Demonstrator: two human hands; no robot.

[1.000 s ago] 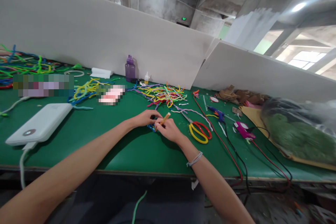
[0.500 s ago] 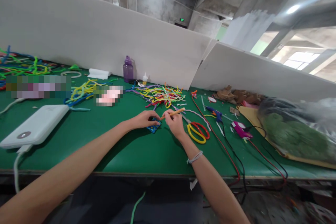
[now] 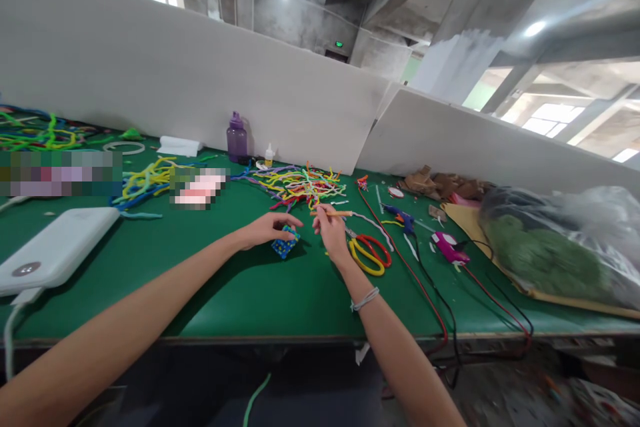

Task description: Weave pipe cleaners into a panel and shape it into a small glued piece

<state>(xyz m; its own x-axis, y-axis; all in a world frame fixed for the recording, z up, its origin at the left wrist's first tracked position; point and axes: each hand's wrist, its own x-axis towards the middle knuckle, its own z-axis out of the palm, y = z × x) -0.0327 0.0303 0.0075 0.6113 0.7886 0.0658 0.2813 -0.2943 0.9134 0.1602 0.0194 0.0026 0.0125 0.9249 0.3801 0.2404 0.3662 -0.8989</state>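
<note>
Thumb and fingers of my left hand (image 3: 267, 228) hold a small blue block-like piece (image 3: 284, 244) with light and yellow specks, low over the green table. My right hand (image 3: 327, 230) pinches a thin orange-brown wooden stick (image 3: 339, 213), its length pointing right; its exact kind is too small to tell. The stick's left tip is apart from the blue piece. Just right of my right hand lie scissors (image 3: 370, 257) with one red and one yellow handle. Beyond both hands is a heap of colourful fuzzy stems (image 3: 305, 183).
A white power bank (image 3: 63, 247) with a cable lies left. A purple bottle (image 3: 237, 139) and a small dropper bottle (image 3: 269, 155) stand at the back. To the right are a blue glue gun (image 3: 400, 219), a magenta device (image 3: 450, 247), cords, and a plastic bag (image 3: 545, 247) with green material.
My right hand has drawn the stick away from the blue piece, and the stick now lies more level. More of the blue piece shows in my left hand. The view has shifted slightly.
</note>
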